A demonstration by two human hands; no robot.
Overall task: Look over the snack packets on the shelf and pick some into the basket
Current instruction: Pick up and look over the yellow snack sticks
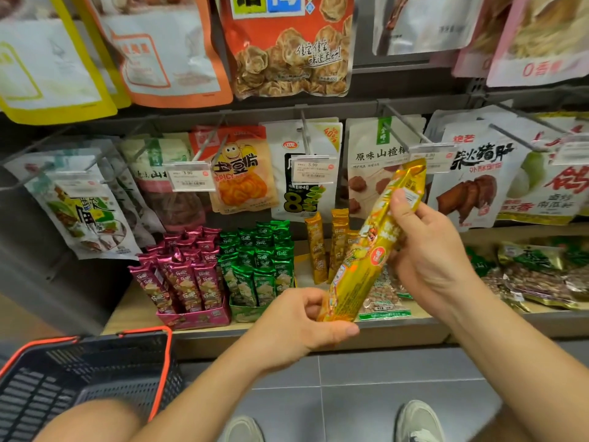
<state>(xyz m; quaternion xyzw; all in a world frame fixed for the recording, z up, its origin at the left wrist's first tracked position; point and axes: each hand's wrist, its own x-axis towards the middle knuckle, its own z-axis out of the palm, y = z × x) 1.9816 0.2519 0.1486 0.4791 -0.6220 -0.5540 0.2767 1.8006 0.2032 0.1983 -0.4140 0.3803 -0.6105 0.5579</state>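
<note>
A: The hands, what are they at?

B: The left hand (299, 323) pinches the bottom end of a gold packet (369, 250), fingers and thumb curled round it. The right hand (430, 250) grips it higher up, thumb pressed on the upper part. The packet is held aslant in the air in front of the shelf (137, 307), its top end leaning up to the right.

A: And around them, biggest first?

B: The shelf itself, with rows of hanging bags (287, 46) on hooks above the board. Then the basket (105, 358), black mesh with a red rim, low at the left and well apart from the packet. Then the display boxes on the board: magenta packets (185, 272), green packets (258, 263) just beside them, and a few upright gold ones (318, 247) that look like the same kind as the one in hand.

A: How far along, would you say?

B: Early, I judge. One packet is off the shelf and being looked over — that is the inspecting part. In what shows of the basket I can make out no packet, so the dropping-in is not yet done — and more picks would be left after that.
</note>
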